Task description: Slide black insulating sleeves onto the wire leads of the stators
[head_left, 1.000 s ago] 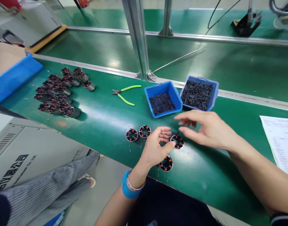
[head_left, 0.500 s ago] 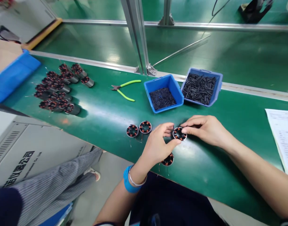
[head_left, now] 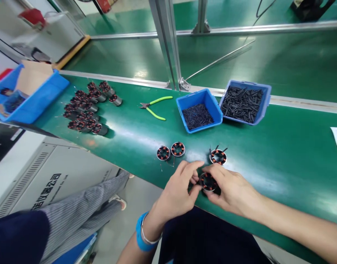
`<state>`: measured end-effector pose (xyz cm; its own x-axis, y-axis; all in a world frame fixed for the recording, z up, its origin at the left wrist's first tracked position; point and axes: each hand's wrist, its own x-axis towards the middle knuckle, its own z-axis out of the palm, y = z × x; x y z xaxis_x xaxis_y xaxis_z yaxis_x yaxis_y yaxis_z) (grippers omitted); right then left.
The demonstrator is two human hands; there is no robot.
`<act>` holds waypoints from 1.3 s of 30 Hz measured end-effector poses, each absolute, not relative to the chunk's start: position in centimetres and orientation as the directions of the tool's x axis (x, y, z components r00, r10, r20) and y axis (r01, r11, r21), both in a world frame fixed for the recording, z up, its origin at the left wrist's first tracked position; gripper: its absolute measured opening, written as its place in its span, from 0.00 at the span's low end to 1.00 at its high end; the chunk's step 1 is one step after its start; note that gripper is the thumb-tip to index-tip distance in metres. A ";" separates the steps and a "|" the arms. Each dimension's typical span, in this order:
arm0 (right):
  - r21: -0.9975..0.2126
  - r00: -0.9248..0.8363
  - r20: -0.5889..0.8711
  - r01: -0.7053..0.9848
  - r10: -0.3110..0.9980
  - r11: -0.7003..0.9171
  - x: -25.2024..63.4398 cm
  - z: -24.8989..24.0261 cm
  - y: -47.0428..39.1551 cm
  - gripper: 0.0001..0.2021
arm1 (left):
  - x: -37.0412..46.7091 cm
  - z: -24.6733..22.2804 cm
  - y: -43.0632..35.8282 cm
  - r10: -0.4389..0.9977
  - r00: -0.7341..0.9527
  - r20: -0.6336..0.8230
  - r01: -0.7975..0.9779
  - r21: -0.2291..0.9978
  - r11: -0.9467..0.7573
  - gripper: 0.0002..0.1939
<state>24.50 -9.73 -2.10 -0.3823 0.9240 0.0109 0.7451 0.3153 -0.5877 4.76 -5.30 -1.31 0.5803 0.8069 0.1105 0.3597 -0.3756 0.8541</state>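
Observation:
Near the table's front edge, my right hand is closed around a motor stator, a metal ring with copper windings and black inner parts. My left hand is at the stator's left side, thumb and fingers curled together; what lies between the fingertips is hidden. Just beyond my right hand stands another stator with thin black sleeves sticking up from its rim. To the left are two more stators, one touching or nearly touching the other, with thin wire ends trailing toward the front edge.
A blue bin of thin black pieces adjoins a bluish bin of larger black tubes. Green-handled cutters lie left of them. Several stators cluster farther left, beside a blue crate. A person's striped trousers show at lower left.
Both hands have left the stator with the black sleeves, which now stands alone. They have come nearer to me, onto the front stator, which my right hand now grips. The view has swung left.

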 end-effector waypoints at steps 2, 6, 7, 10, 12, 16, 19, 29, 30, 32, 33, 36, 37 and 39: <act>-0.553 -0.270 -0.014 0.804 0.963 0.217 24.7 -2.6 -10.3 0.21 | 4.5 -1.4 -5.9 0.876 0.406 0.261 0.257 0.887 -0.383 0.24; -0.609 -0.204 -0.113 0.787 0.972 0.095 25.2 -2.0 -10.7 0.32 | 3.8 -1.8 -8.3 0.949 0.310 0.052 0.348 0.923 -0.164 0.23; -0.648 -0.198 -0.129 0.758 0.972 0.069 25.2 -1.6 -10.5 0.31 | 3.9 -2.0 -8.8 0.935 0.354 -0.005 0.406 0.902 -0.149 0.24; -0.746 -0.191 -0.153 0.666 0.970 0.014 24.9 -1.0 -9.8 0.19 | 4.8 -2.6 -9.3 0.899 0.437 0.036 0.477 0.838 -0.265 0.25; -0.787 -0.167 -0.132 0.616 0.977 -0.001 24.6 -0.8 -9.3 0.14 | 5.6 -2.9 -8.9 0.874 0.476 0.100 0.466 0.814 -0.347 0.24; -0.836 -0.131 0.010 0.543 0.991 0.081 24.5 -0.7 -8.5 0.09 | 6.6 -2.7 -7.5 0.824 0.559 0.096 0.460 0.790 -0.405 0.18; -0.807 -0.183 0.131 0.551 0.974 0.212 25.1 -0.3 -8.0 0.10 | 6.7 -2.0 -6.6 0.797 0.602 0.048 0.491 0.766 -0.416 0.17; -0.757 -0.131 0.303 0.568 0.944 0.322 27.2 1.3 -7.1 0.05 | 6.6 -0.2 -4.4 0.738 0.665 -0.119 0.540 0.759 -0.364 0.27; -0.756 -0.139 0.246 0.592 0.959 0.280 27.2 1.3 -7.1 0.07 | 6.7 -0.2 -4.3 0.738 0.666 -0.108 0.531 0.763 -0.368 0.26; -0.748 -0.180 0.135 0.627 0.974 0.219 27.2 1.1 -7.1 0.16 | 6.8 -0.2 -4.1 0.752 0.658 -0.031 0.478 0.789 -0.386 0.24; -0.741 -0.197 0.101 0.639 0.975 0.206 27.2 0.9 -7.2 0.20 | 6.9 -0.3 -4.1 0.767 0.641 0.037 0.433 0.808 -0.400 0.23; -0.722 -0.191 0.068 0.668 0.979 0.180 27.0 0.3 -7.4 0.18 | 6.8 -1.4 -4.9 0.839 0.470 0.273 0.307 0.841 -0.445 0.19; -0.720 -0.180 0.062 0.673 0.982 0.169 27.0 0.2 -7.4 0.16 | 6.7 -1.8 -5.4 0.872 0.382 0.306 0.296 0.853 -0.429 0.19; -0.713 -0.177 0.041 0.684 0.983 0.153 26.8 0.0 -7.2 0.14 | 6.7 -2.7 -6.6 0.934 0.250 0.255 0.309 0.894 -0.326 0.23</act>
<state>26.77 -7.24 0.04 -0.1772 0.9833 0.0410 0.6844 0.1531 -0.7129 6.72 -6.57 -2.72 0.2496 0.9343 0.2546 0.3085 -0.3260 0.8936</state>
